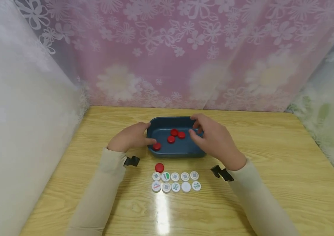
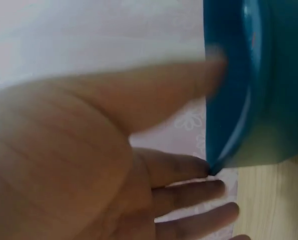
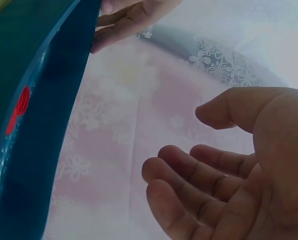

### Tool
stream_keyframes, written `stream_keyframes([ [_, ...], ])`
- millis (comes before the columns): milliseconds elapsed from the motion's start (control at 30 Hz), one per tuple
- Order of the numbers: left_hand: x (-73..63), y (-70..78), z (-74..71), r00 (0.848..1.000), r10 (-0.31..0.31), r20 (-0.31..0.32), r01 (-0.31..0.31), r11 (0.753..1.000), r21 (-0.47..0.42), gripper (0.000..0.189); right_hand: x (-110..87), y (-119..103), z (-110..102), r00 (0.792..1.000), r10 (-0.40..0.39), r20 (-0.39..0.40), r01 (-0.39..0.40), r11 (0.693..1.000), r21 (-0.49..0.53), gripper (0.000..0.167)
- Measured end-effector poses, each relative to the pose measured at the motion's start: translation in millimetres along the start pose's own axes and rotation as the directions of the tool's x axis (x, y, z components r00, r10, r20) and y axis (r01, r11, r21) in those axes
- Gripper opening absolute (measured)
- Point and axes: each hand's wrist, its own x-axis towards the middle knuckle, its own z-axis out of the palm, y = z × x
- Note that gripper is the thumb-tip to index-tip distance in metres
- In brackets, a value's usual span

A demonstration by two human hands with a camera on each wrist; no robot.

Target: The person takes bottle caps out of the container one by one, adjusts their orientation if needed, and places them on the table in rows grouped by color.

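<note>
A dark blue tray (image 1: 178, 152) stands on the table with several red bottle caps (image 1: 171, 139) inside. My left hand (image 1: 133, 136) is at the tray's left end, fingers fairly straight. Its thumb reaches over the rim by a red cap (image 1: 156, 146) at the near left corner; whether they touch I cannot tell. In the left wrist view the index fingertip meets the tray's edge. Over the tray's right end hovers my right hand (image 1: 214, 137), its fingers loosely bent. Nothing is between them in the right wrist view, where the hand (image 3: 224, 180) stands apart from the tray wall (image 3: 43, 125).
Just in front of the tray, one red cap (image 1: 159, 167) lies on the wooden table (image 1: 119, 203). Below it are two rows of white, printed bottle caps (image 1: 176, 187). Flowered pink cloth (image 1: 167, 65) hangs behind the table, with pale cloth (image 1: 22, 114) on the left side.
</note>
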Motion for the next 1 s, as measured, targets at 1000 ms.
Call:
stream_keyframes([
  [1000, -2.4, 9.2, 0.3, 0.996, 0.007, 0.084, -0.007, 1.000, -0.008, 0.123, 100.9, 28, 51, 0.752, 0.026, 0.659, 0.231, 0.926, -0.300, 0.032],
])
